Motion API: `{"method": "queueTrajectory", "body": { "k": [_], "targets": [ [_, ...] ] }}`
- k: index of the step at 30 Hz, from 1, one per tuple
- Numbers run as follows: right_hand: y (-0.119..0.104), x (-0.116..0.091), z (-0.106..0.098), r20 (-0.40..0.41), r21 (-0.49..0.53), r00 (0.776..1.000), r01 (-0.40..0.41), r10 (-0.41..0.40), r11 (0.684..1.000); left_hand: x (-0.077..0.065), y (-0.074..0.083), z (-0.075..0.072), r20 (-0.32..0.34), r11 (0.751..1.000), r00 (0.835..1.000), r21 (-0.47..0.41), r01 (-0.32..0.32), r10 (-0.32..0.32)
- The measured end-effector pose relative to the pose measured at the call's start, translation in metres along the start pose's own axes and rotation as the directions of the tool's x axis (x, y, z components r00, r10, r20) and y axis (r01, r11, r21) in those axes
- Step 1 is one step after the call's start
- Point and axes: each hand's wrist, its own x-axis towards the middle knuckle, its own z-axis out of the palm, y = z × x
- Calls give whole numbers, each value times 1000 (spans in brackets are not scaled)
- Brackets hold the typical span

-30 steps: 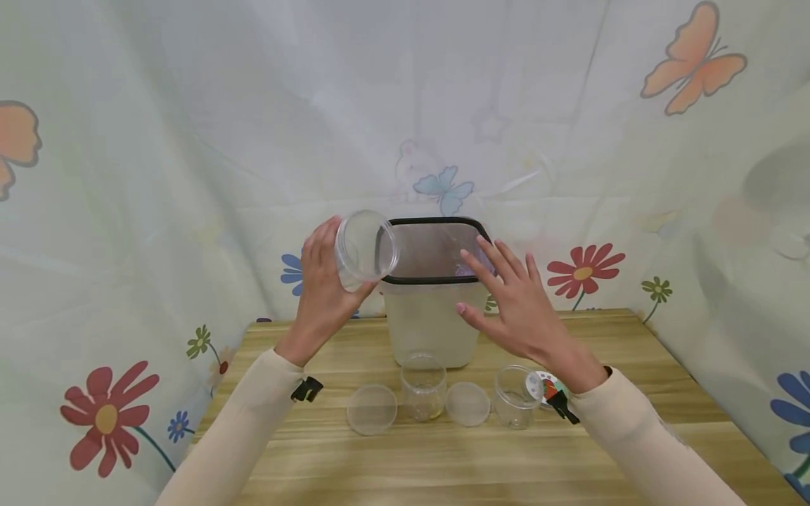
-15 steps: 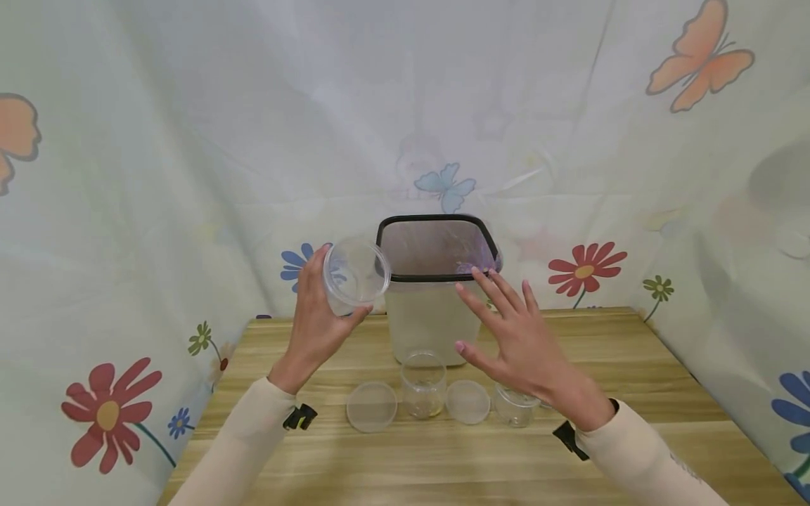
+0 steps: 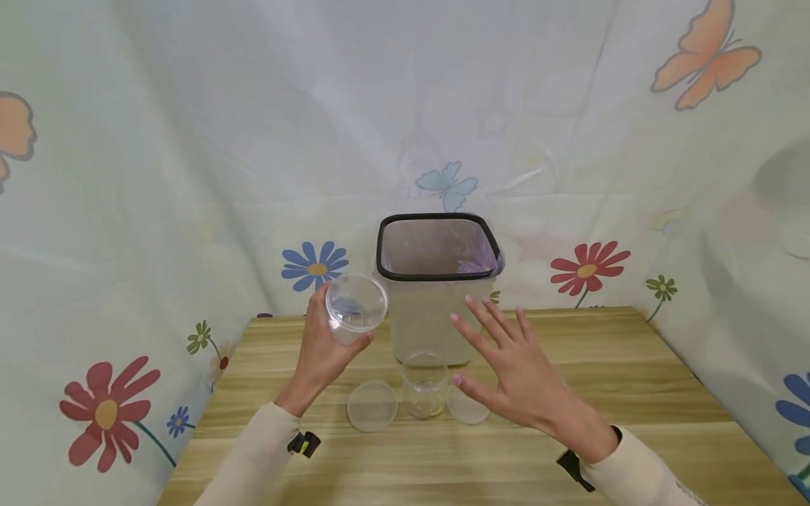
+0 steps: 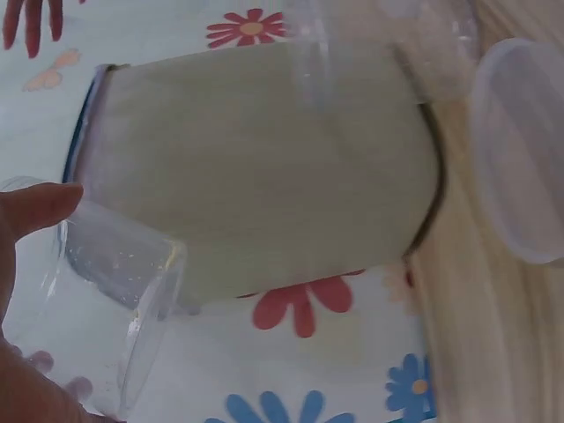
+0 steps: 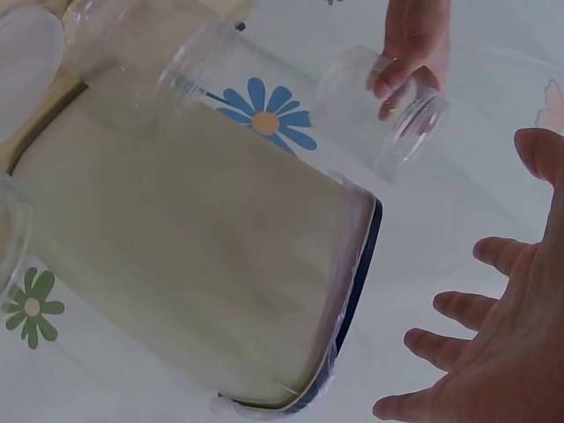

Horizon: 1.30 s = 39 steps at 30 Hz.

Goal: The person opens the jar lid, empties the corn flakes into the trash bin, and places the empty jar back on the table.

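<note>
My left hand point(image 3: 321, 353) grips a clear plastic jar point(image 3: 357, 303) round its side, its open mouth tilted up toward me, left of and in front of the bin. In the left wrist view the thumb lies along the wall of this jar point(image 4: 115, 291), which looks see-through. My right hand point(image 3: 515, 372) hovers with fingers spread and holds nothing, in front of the bin's right side. Behind both hands stands a pale bin point(image 3: 433, 316) with a black rim and a thin plastic liner. The right wrist view shows the held jar point(image 5: 366, 110) beyond the bin's rim.
On the wooden table point(image 3: 405, 464) a second clear jar point(image 3: 425, 386) stands in front of the bin, between a round translucent lid point(image 3: 373, 406) and another lid point(image 3: 467, 406). My right hand covers most of what lies behind it. A flower-printed curtain point(image 3: 190, 176) surrounds the table.
My left hand has lowered the jar from beside the bin's rim toward the table, its mouth turning more upward. My right hand has also come down, fingers still spread.
</note>
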Motion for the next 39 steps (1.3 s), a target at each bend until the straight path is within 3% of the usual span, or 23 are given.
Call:
{"method": "queueTrajectory", "body": {
  "k": [7,18,23,32,39],
  "targets": [
    [-2,-8,7,34,33,999,-8,6,999,-15,-28,20,69,990,988,-10,140,-139],
    [-6,-19,17,46,34,999,-8,6,999,-32,-65,44,140,968,958,61,243,-250],
    [-10,-22,19,50,43,999,-8,6,999,-36,-77,50,179,950,933,66,304,-311],
    [-12,-26,20,50,58,999,-19,16,998,-43,-93,58,239,928,896,93,362,-374],
    [-11,-28,22,36,48,999,-12,10,999,-44,-97,63,256,926,890,88,368,-378]
  ]
}}
